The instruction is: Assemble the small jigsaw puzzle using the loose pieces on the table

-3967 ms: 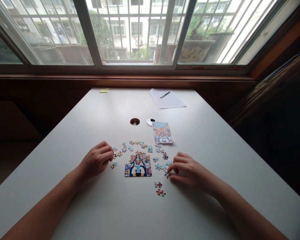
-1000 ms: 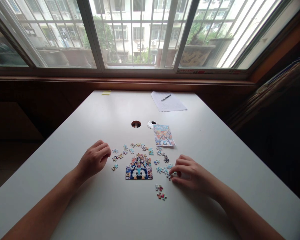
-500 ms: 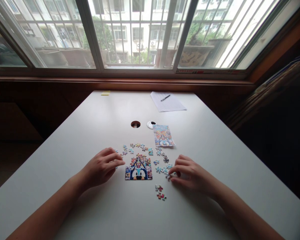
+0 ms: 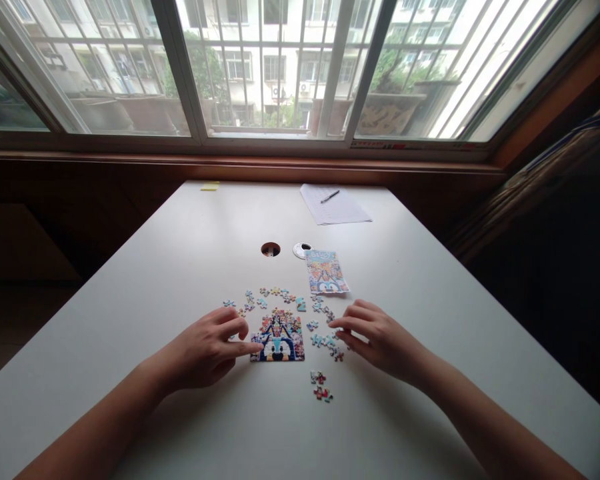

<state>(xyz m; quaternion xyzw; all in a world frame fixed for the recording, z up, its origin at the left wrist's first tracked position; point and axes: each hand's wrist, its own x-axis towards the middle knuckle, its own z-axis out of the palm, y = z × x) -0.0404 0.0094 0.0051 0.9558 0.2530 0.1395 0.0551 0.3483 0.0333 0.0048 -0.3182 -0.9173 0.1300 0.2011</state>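
A partly built colourful jigsaw (image 4: 278,337) lies on the white table (image 4: 190,240). My left hand (image 4: 211,348) rests beside it, fingers stretched out, with a fingertip touching its lower left edge. My right hand (image 4: 375,337) hovers over the loose pieces (image 4: 325,340) to the right of the jigsaw, fingers spread and extended, nothing visibly held. More loose pieces (image 4: 270,295) lie in a row behind the jigsaw, and a few more pieces (image 4: 320,387) sit in front of it. A printed reference picture (image 4: 325,272) lies behind the pieces.
A round cable hole (image 4: 271,249) and its white cap (image 4: 301,250) sit mid-table. Paper sheets (image 4: 334,204) with a pen (image 4: 330,196) lie at the far edge, a yellow note (image 4: 209,187) at the far left. A dark chair back (image 4: 555,200) stands at right.
My left hand has moved right from the scattered pieces to the jigsaw's left edge and stretched its fingers. My right hand has shifted up and left over the pieces, with its fingers opened.
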